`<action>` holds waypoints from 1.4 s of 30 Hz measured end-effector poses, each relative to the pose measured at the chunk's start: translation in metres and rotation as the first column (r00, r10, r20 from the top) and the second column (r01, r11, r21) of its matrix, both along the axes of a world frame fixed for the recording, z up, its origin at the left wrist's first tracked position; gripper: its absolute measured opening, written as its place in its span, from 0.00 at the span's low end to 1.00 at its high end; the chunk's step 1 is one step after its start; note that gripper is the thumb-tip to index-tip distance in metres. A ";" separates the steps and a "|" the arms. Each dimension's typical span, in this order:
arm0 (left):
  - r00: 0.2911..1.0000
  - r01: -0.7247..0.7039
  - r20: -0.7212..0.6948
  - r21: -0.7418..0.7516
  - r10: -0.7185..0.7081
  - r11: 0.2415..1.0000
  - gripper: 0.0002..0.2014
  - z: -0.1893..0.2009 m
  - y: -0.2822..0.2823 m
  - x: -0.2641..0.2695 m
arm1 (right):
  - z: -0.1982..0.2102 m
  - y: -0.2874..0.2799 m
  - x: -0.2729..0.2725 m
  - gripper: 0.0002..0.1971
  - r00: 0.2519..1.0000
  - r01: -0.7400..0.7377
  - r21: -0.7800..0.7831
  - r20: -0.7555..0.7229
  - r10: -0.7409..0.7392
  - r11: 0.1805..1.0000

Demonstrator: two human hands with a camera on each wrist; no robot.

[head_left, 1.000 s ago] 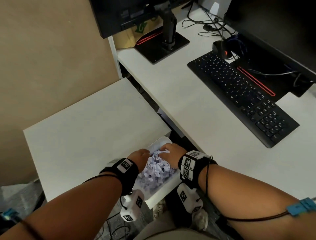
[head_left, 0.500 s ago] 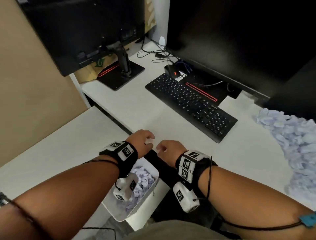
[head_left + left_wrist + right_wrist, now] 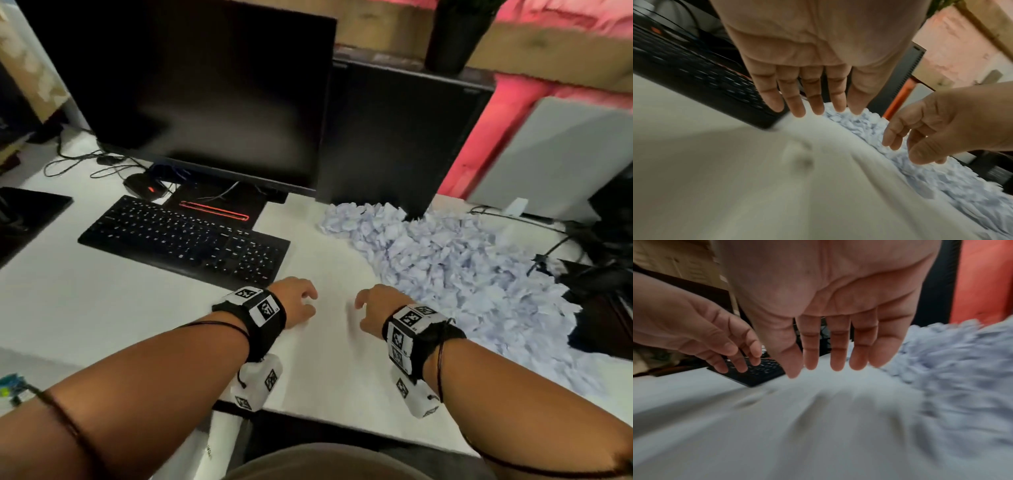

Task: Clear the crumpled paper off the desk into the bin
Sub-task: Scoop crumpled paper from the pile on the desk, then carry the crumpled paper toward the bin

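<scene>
Now both hands — left hand (image 3: 295,301), right hand (image 3: 375,308) — hover mid-frame over the worktop (image 3: 102,301), grip released, crumpled paper (image 3: 462,270) heaped right.

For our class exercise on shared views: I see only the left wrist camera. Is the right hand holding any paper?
Observer: No. The right wrist view shows the right hand empty, fingers straight.
Operator: Where does the pile begin?
Observer: In the head view the crumpled paper starts at the foot of the black computer tower and widens rightward.
Operator: Is the bin visible?
Observer: No view shows the bin.
</scene>
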State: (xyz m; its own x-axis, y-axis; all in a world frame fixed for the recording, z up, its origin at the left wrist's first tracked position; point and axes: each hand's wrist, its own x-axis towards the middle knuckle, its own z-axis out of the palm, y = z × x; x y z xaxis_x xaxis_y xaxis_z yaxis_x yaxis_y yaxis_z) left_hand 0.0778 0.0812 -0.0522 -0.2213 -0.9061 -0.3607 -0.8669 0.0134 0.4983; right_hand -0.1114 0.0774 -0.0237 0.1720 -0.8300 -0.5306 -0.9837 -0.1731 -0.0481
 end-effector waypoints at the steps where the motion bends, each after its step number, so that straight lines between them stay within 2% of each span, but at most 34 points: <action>1: 1.000 0.027 -0.009 0.002 -0.027 1.000 0.16 0.000 -0.003 -0.015 | -0.001 0.000 -0.013 0.21 1.000 0.007 -0.005 -0.027 -0.007 1.000; 5: 0.992 0.123 -0.031 0.006 -0.122 0.992 0.17 -0.005 -0.008 -0.063 | -0.013 0.001 -0.050 0.22 0.997 0.018 0.019 -0.072 -0.017 1.000; 10: 0.955 0.290 0.043 0.051 -0.292 0.956 0.13 -0.021 -0.004 -0.097 | -0.028 0.002 -0.061 0.20 1.000 -0.015 0.054 0.019 0.014 0.998; 13: 0.963 0.259 0.066 0.031 -0.260 0.965 0.13 -0.023 -0.007 -0.109 | -0.032 0.002 -0.067 0.15 0.993 0.045 0.019 0.106 -0.047 0.999; 15: 0.980 0.197 0.032 -0.001 -0.197 0.980 0.18 -0.022 -0.012 -0.113 | -0.028 0.001 -0.075 0.12 0.974 0.098 -0.018 0.207 -0.092 0.995; 17: 0.985 0.166 -0.049 -0.024 -0.167 0.986 0.28 -0.019 -0.018 -0.116 | -0.021 -0.001 -0.083 0.06 0.948 0.116 -0.072 0.304 -0.089 0.991; 19: 0.966 0.209 -0.148 -0.023 -0.210 0.978 0.38 -0.014 -0.022 -0.120 | -0.016 -0.003 -0.088 0.04 0.911 0.125 -0.115 0.407 -0.068 0.985; 20: 0.956 0.242 -0.171 -0.005 -0.239 0.970 0.40 -0.011 -0.024 -0.125 | -0.014 -0.004 -0.091 0.05 0.885 0.142 -0.121 0.460 -0.071 0.983; 22: 0.949 0.271 -0.175 0.021 -0.263 0.962 0.35 -0.007 -0.026 -0.135 | -0.012 -0.007 -0.096 0.07 0.830 0.180 -0.104 0.550 -0.094 0.978; 25: 0.958 0.236 -0.163 -0.018 -0.236 0.972 0.18 -0.011 -0.030 -0.143 | -0.009 -0.011 -0.104 0.09 0.777 0.216 -0.087 0.619 -0.117 0.972; 27: 0.972 0.197 -0.120 -0.039 -0.201 0.980 0.13 -0.014 -0.033 -0.145 | -0.008 -0.016 -0.114 0.12 0.786 0.272 -0.122 0.601 -0.147 0.955; 28: 0.981 0.167 -0.091 -0.040 -0.170 0.985 0.12 -0.015 -0.036 -0.145 | -0.008 -0.018 -0.121 0.13 0.818 0.284 -0.144 0.552 -0.161 0.948; 31: 0.992 0.122 0.000 -0.032 -0.123 0.992 0.15 -0.016 -0.044 -0.142 | -0.011 -0.021 -0.137 0.13 0.959 0.193 -0.173 0.240 -0.149 0.966; 33: 0.993 0.121 0.015 -0.037 -0.120 0.992 0.16 -0.018 -0.049 -0.140 | -0.018 -0.019 -0.140 0.23 0.992 0.122 -0.138 0.052 -0.116 0.983; 34: 0.993 0.121 0.016 -0.046 -0.120 0.992 0.17 -0.018 -0.050 -0.140 | -0.021 -0.018 -0.138 0.27 0.994 0.104 -0.120 0.003 -0.105 0.987; 36: 0.993 0.117 0.029 -0.057 -0.115 0.992 0.18 -0.019 -0.053 -0.142 | -0.029 -0.017 -0.134 0.26 0.997 0.068 -0.119 -0.028 -0.072 0.991; 39: 0.997 0.076 0.033 -0.110 -0.073 0.991 0.21 -0.019 -0.052 -0.148 | -0.037 -0.017 -0.130 0.16 1.000 0.007 -0.159 -0.006 -0.008 0.987; 42: 0.999 -0.018 -0.042 -0.144 0.012 0.989 0.20 -0.021 -0.052 -0.148 | -0.037 -0.019 -0.134 0.15 0.992 0.047 -0.187 0.123 -0.024 0.981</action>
State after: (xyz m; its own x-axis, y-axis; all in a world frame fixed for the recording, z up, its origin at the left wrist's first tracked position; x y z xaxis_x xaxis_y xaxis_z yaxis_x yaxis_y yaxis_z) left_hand -0.0705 0.0289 -0.0731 -0.2193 -0.9513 -0.2167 -0.8464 0.0751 0.5272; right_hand -0.2451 0.0589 -0.0610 0.1932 -0.9201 -0.3407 -0.9785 -0.1553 -0.1355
